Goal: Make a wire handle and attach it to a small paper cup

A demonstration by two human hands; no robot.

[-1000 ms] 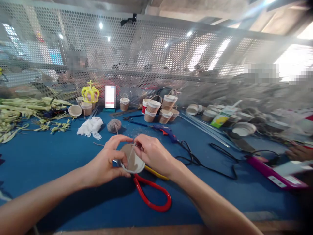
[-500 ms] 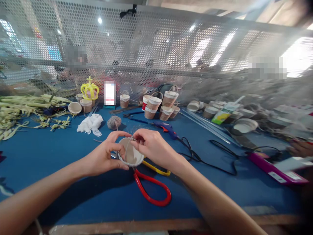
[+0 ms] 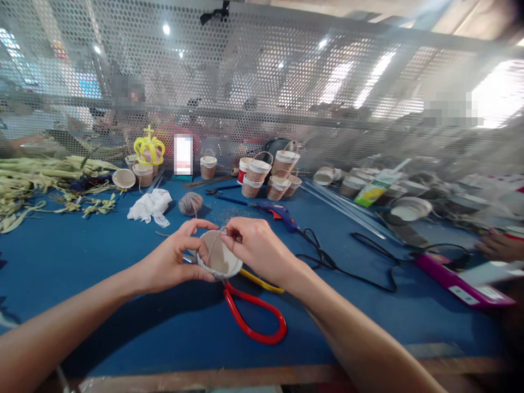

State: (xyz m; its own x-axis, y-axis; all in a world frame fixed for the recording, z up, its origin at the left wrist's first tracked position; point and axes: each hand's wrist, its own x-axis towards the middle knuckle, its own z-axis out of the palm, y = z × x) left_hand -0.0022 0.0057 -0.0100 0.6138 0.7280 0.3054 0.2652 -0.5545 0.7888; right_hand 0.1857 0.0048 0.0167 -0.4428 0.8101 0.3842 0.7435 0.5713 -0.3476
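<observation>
My left hand (image 3: pixel 180 254) is closed on the near left rim of a small pot (image 3: pixel 223 259), thumb outside and fingertips inside. The pot is tilted so its pale inside faces me, and a grey braided trim runs round its rim. With fingertips pinched, my right hand (image 3: pixel 256 245) holds a thin grey cord (image 3: pixel 212 245) at the far right rim; the cord arches across the mouth. A grey yarn ball (image 3: pixel 190 204) lies just beyond. Under the pot rest scissors (image 3: pixel 256 311) with one red and one yellow handle loop, their blades mostly hidden.
A blue glue gun (image 3: pixel 278 213) with a black cable lies beyond my right hand. Several small pots (image 3: pixel 257 172) stand at the back before a perforated metal screen (image 3: pixel 245 71). Plant strips (image 3: pixel 45 177) and a white cloth (image 3: pixel 150 206) lie left. Another person's hand (image 3: pixel 499 245) shows far right.
Both hands keep their hold on the pot and cord. My right hand has shifted very slightly to the right, and the pot's mouth sits a touch further right.
</observation>
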